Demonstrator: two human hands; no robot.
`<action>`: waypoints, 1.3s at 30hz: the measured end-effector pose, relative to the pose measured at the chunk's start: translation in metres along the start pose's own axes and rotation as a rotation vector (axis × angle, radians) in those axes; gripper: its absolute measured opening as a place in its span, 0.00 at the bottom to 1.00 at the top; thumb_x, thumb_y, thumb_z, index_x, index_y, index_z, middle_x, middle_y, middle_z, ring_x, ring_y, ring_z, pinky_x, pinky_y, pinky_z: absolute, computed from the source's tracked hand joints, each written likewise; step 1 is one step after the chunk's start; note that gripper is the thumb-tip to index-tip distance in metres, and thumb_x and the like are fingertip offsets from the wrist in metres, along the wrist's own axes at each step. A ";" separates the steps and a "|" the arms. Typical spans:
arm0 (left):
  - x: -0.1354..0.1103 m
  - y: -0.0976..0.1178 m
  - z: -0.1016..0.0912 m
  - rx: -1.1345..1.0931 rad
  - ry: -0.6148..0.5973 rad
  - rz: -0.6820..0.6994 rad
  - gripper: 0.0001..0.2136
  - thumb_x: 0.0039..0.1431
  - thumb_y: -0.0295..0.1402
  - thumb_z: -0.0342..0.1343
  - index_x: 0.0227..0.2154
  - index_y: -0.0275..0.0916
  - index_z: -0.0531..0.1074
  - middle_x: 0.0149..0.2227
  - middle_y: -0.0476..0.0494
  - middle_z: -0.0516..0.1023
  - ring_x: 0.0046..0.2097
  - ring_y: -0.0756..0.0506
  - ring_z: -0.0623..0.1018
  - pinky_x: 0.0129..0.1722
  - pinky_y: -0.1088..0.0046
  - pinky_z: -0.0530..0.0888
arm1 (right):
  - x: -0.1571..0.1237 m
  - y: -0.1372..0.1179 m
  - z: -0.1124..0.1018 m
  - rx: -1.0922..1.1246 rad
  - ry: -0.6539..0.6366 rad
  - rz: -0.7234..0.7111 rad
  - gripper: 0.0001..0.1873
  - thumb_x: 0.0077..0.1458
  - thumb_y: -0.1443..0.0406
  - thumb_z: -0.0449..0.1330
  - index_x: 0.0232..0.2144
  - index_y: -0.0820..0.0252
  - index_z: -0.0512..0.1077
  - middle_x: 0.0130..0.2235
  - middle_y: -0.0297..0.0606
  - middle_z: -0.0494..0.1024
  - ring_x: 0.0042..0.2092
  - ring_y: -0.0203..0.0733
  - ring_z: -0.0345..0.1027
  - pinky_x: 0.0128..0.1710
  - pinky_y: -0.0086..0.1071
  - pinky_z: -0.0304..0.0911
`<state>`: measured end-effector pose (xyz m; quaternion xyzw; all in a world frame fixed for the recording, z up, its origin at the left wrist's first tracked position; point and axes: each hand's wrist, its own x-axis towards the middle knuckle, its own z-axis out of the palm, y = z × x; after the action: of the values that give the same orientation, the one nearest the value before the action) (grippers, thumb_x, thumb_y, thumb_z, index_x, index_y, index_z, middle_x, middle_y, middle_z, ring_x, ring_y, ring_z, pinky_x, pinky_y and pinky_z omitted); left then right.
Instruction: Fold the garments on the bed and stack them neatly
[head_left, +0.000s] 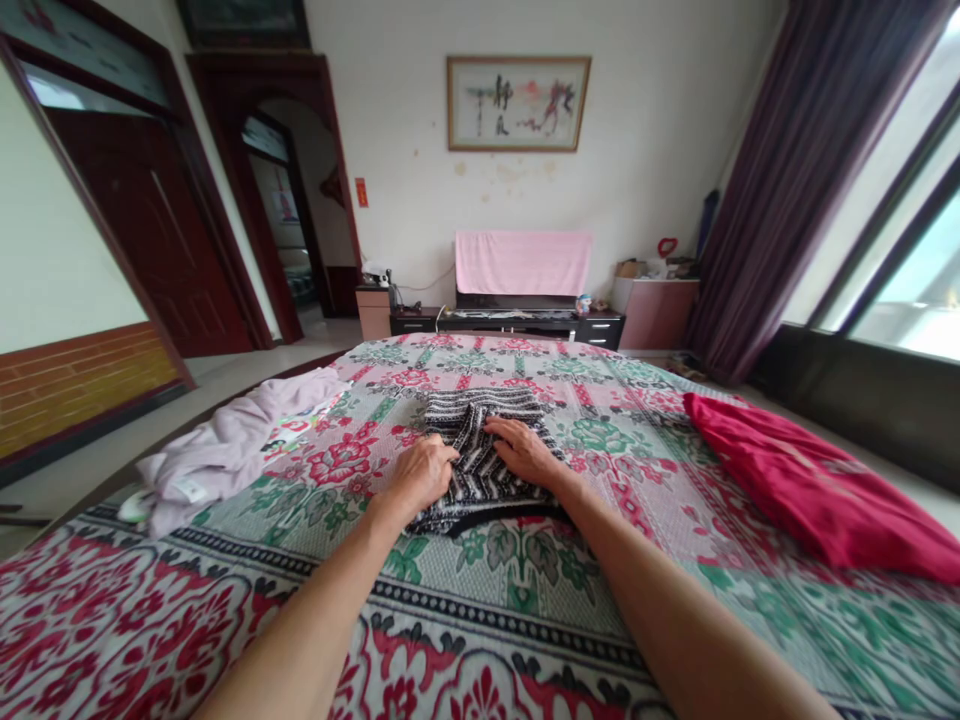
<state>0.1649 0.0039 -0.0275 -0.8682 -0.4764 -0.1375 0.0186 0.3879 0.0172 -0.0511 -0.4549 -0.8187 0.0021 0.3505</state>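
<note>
A black-and-white patterned knit sweater (487, 480), partly folded, lies on the flowered bedspread (600, 436) in front of me. My left hand (426, 474) is at its left side, with the fingers curled and closed on the fabric. On the right part of the sweater rests my right hand (525, 452), palm down with its fingers stretched across the knit. A dark curved edge shows along the side of the sweater nearest me. The fabric under both palms is hidden.
To the left lies a crumpled pale pink garment (232, 440), and to the right a red cloth (817, 485). Beyond the bed's far edge stands a low black cabinet (600, 330), with a pink cloth (523, 262) draped above it. A purple curtain (772, 180) hangs by the window.
</note>
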 end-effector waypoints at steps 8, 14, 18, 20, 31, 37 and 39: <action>0.041 -0.017 -0.011 0.056 0.207 -0.113 0.21 0.55 0.28 0.51 0.52 0.42 0.72 0.50 0.42 0.74 0.51 0.42 0.71 0.51 0.69 0.70 | -0.007 -0.003 0.000 -0.004 -0.035 0.004 0.19 0.53 0.73 0.50 0.45 0.60 0.73 0.55 0.44 0.73 0.54 0.44 0.66 0.56 0.44 0.59; 0.069 -0.023 0.007 0.056 0.173 -0.012 0.17 0.54 0.32 0.54 0.48 0.42 0.75 0.49 0.42 0.76 0.54 0.41 0.71 0.55 0.66 0.66 | -0.006 -0.006 -0.001 -0.019 0.014 -0.017 0.22 0.52 0.74 0.50 0.47 0.59 0.72 0.57 0.45 0.69 0.58 0.45 0.61 0.58 0.46 0.56; 0.079 -0.022 0.015 0.023 0.145 -0.123 0.15 0.60 0.35 0.47 0.44 0.45 0.77 0.44 0.44 0.80 0.46 0.43 0.77 0.50 0.67 0.69 | -0.006 -0.017 -0.006 -0.126 -0.158 0.066 0.24 0.53 0.72 0.49 0.52 0.57 0.69 0.63 0.41 0.62 0.61 0.49 0.54 0.53 0.50 0.60; 0.083 -0.022 0.014 -0.007 0.150 -0.205 0.16 0.61 0.36 0.47 0.46 0.47 0.76 0.42 0.45 0.81 0.44 0.44 0.78 0.47 0.69 0.70 | -0.006 -0.021 -0.008 -0.179 -0.240 0.084 0.24 0.54 0.70 0.49 0.53 0.54 0.68 0.64 0.37 0.60 0.61 0.51 0.52 0.51 0.52 0.61; 0.096 -0.024 0.009 -0.205 0.296 -0.316 0.17 0.59 0.40 0.50 0.48 0.45 0.76 0.47 0.47 0.80 0.49 0.44 0.77 0.49 0.73 0.71 | 0.002 -0.023 -0.007 -0.254 -0.332 0.090 0.26 0.52 0.68 0.49 0.53 0.53 0.68 0.63 0.37 0.61 0.59 0.50 0.54 0.50 0.50 0.61; 0.086 -0.019 0.003 -0.158 0.283 -0.252 0.17 0.60 0.38 0.50 0.48 0.45 0.76 0.46 0.46 0.80 0.48 0.45 0.78 0.49 0.73 0.71 | 0.009 -0.026 -0.007 -0.236 -0.343 0.148 0.23 0.51 0.65 0.51 0.51 0.53 0.69 0.58 0.39 0.68 0.57 0.52 0.57 0.50 0.52 0.61; 0.083 -0.017 0.001 -0.140 0.272 -0.234 0.17 0.60 0.37 0.50 0.49 0.45 0.76 0.46 0.47 0.80 0.48 0.45 0.78 0.50 0.73 0.70 | 0.010 -0.029 -0.006 -0.236 -0.332 0.166 0.22 0.51 0.65 0.51 0.49 0.53 0.70 0.55 0.39 0.71 0.56 0.52 0.58 0.50 0.51 0.61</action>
<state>0.1930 0.0820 -0.0093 -0.7796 -0.5565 -0.2874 0.0063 0.3666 0.0057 -0.0316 -0.5520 -0.8195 0.0100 0.1536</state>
